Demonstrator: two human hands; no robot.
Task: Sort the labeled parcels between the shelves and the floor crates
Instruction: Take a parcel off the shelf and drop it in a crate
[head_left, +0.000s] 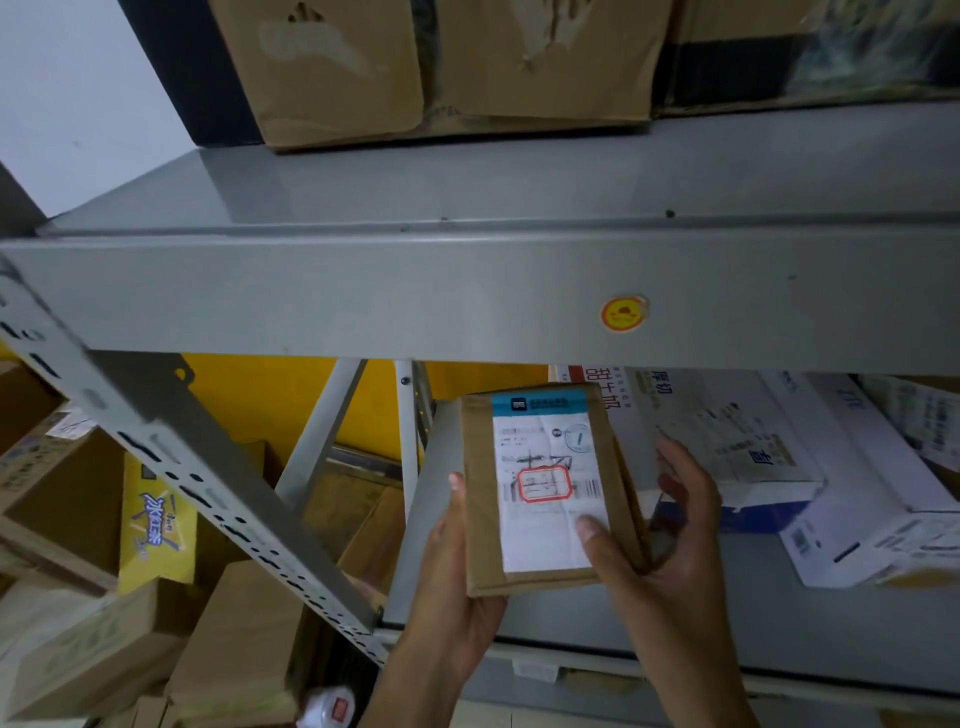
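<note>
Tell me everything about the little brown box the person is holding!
The box is small, flat, brown cardboard. A white shipping label with a blue strip on top, a barcode and a red-outlined stamp covers its face; the print is too blurry to read. It looks closed and is held in front of the lower shelf. The left hand holds its left edge; the right hand grips its right side, thumb on the label.

left hand (457, 566) cupped, right hand (660, 551) gripping
</note>
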